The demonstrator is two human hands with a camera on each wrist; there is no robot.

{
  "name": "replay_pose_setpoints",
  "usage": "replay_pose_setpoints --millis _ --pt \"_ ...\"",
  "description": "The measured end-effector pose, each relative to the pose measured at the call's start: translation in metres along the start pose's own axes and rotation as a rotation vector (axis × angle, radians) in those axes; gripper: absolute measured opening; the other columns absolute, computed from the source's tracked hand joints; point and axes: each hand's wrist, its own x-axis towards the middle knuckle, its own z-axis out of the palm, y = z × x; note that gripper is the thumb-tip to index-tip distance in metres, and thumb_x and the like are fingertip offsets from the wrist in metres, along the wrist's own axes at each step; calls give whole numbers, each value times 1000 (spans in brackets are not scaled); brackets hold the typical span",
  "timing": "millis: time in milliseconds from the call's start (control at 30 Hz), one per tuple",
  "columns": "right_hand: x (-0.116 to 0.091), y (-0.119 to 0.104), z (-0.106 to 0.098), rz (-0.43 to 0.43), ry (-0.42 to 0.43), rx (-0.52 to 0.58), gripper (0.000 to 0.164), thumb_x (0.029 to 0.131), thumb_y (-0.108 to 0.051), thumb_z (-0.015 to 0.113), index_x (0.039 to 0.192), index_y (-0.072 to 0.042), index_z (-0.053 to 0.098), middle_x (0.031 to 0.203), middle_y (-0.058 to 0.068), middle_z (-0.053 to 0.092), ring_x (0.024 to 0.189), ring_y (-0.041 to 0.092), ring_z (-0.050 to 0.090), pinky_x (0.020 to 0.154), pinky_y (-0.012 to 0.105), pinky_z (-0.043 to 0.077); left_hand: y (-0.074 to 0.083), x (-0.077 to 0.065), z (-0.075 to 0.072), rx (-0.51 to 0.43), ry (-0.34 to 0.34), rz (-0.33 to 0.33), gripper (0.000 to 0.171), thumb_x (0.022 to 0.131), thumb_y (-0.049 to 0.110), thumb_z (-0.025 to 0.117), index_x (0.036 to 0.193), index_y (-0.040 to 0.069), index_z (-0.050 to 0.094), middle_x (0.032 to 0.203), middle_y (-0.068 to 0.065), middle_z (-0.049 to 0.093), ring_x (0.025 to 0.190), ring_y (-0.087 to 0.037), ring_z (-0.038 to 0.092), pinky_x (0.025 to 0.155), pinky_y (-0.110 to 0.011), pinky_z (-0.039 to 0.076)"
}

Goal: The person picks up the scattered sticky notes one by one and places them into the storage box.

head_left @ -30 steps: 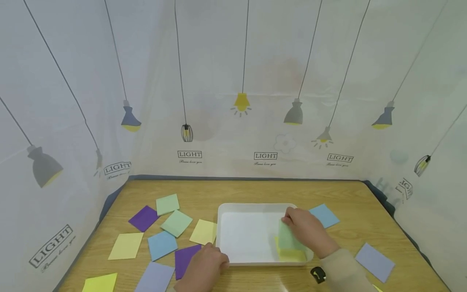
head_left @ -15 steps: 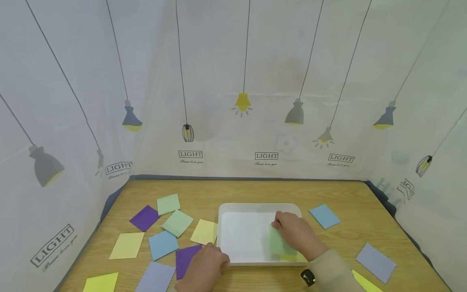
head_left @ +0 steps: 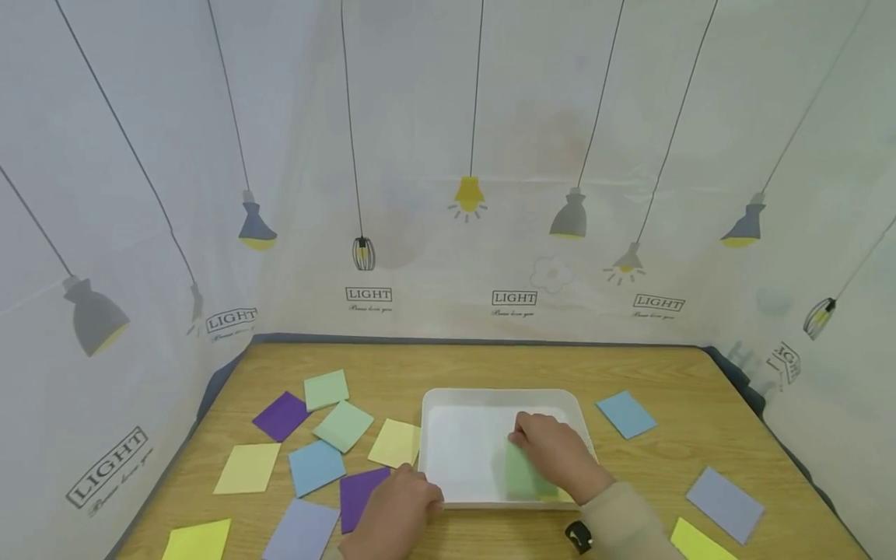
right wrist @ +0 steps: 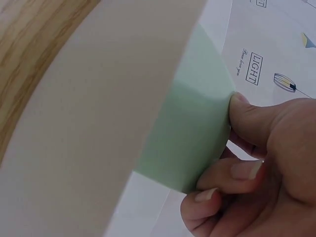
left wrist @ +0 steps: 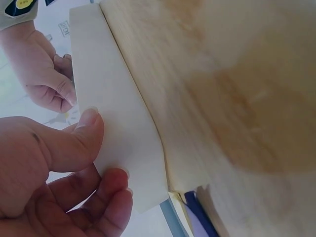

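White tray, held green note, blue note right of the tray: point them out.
White tray (head_left: 462, 447), head view, bare inner floor.
Green note (right wrist: 195, 116), right wrist view, visible middle.
Blue note (head_left: 626, 414), head view, middle of its top.

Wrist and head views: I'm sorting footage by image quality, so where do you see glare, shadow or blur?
Left wrist: a pale sheen beside a darker brown patch on the table; right wrist: the tray wall looks soft close to the lens, and the green note is paler above, darker below; head: soft, fairly even light across the backdrop.
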Motion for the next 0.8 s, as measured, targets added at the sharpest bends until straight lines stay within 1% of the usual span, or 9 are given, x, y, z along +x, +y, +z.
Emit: replay_pose_setpoints --millis 133,300,467,633,800 --pt "-1 -3 4 -14 -12 10 15 89 -24 58 76 -17 53 66 -7 50 58 11 41 53 32 38 1 0 0 2 -14 -5 10 71 12 70 71 22 73 61 12 54 64 -6 39 56 -21 39" --pt "-1 -7 8 -13 -24 23 15 89 -24 57 77 -17 54 66 -6 50 58 11 41 53 31 38 2 0 0 -6 -21 -14 9 72 13 70 71 22 73 62 12 54 65 -6 39 56 -21 40" --pt "2 -10 8 -25 -15 28 15 89 -24 57 76 -17 53 65 -6 49 58 12 41 53 31 37 2 0 0 -19 -31 -32 8 72 14 70 72 21 73 63 11 54 65 -7 39 55 -22 40" --pt "2 -12 11 -31 -24 42 15 89 -24 57 77 -16 53 65 -5 49 57 12 40 52 31 37 2 0 -1 -17 -27 -31 6 73 16 70 73 21 73 64 11 55 65 -6 40 56 -22 40" --pt "1 -13 15 -35 -24 61 15 88 -24 58 76 -16 54 65 -5 49 56 12 40 51 31 37 3 -1 -1 -5 -4 -15 4 72 18 71 72 22 73 64 11 57 65 -6 40 55 -22 41"
